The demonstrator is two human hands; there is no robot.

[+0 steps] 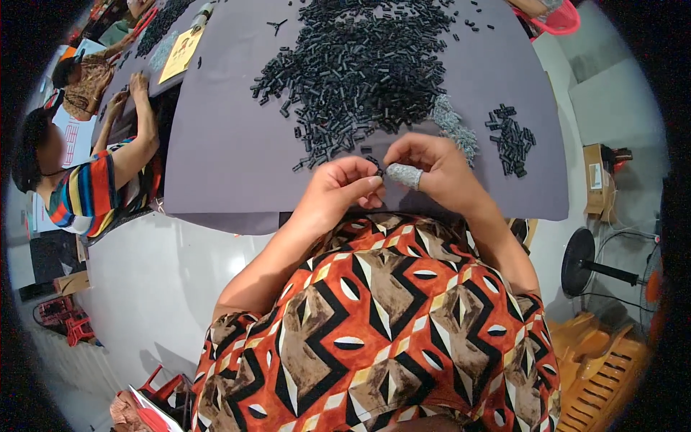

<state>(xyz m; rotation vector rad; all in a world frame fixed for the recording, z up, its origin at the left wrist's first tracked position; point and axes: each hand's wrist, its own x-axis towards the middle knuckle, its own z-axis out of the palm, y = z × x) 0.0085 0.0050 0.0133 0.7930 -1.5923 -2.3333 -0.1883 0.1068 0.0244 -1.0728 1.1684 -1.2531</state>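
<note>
Close to the table's near edge, my left hand (341, 190) pinches a small black part (376, 170) between thumb and fingertips. My right hand (440, 171) is right beside it, fingers curled and thumb bent toward that part; whatever its fingertips hold is too small to make out. A grey wrap (404, 175) covers my right thumb. Just beyond both hands spreads a large pile of short black tubular pieces (360, 72). Small clear-grey pieces (455, 129) lie along the pile's right side, and a smaller heap of black pieces (511, 140) sits farther right.
A grey cloth covers the table (223, 129). At the far left a person in a striped shirt (101, 183) works at an adjoining table, near a yellow card (180, 56). On the right are a black fan (578, 263), a cardboard box (596, 180) and an orange slatted chair (597, 374).
</note>
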